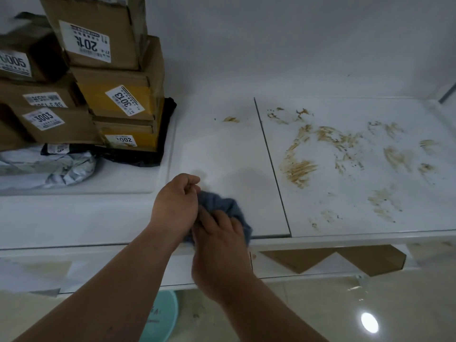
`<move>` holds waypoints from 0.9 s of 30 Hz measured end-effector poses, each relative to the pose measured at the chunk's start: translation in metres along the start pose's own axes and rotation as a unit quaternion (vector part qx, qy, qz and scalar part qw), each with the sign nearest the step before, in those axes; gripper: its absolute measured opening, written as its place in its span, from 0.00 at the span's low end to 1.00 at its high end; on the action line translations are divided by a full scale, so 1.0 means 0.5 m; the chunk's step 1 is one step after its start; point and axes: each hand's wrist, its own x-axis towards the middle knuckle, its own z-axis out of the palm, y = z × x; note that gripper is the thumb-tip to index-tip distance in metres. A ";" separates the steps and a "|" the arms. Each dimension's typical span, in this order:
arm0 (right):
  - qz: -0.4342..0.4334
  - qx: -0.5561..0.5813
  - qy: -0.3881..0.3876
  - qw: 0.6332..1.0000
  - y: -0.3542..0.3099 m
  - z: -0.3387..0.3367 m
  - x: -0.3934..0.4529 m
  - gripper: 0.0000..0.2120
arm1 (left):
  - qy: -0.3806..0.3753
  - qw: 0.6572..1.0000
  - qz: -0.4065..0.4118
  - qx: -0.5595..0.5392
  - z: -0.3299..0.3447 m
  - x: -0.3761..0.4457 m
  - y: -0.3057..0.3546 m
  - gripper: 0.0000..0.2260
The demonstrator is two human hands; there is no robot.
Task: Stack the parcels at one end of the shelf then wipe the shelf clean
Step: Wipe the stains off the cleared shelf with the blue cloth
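Brown cardboard parcels (pixel 116 95) stand stacked; both hands, left hand (pixel 176 206) and right hand (pixel 219 245), bunch the crumpled blue-grey cloth (pixel 222 206), which should press flat across the brown smeared stains (pixel 301 169).

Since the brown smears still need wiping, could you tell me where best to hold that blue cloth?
Hold the bunched blue cloth over its raised crumpled middle, coming from above and the near shelf edge. It lies in a heap, so a top grip leaves its underside free. Both hands, left and right, already grasp it there.
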 end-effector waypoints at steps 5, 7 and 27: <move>-0.036 -0.054 -0.050 0.997 0.137 -0.036 0.076 0.33 | 0.012 1.000 0.002 0.007 -0.001 0.023 0.008 0.13; 0.030 -0.073 -0.058 0.995 0.202 -0.063 0.120 0.31 | 0.013 1.000 -0.008 0.000 -0.001 0.031 0.013 0.14; -0.075 -0.098 -0.061 0.990 0.238 -0.041 0.394 0.30 | 0.079 0.996 -0.010 0.044 0.086 0.197 0.039 0.12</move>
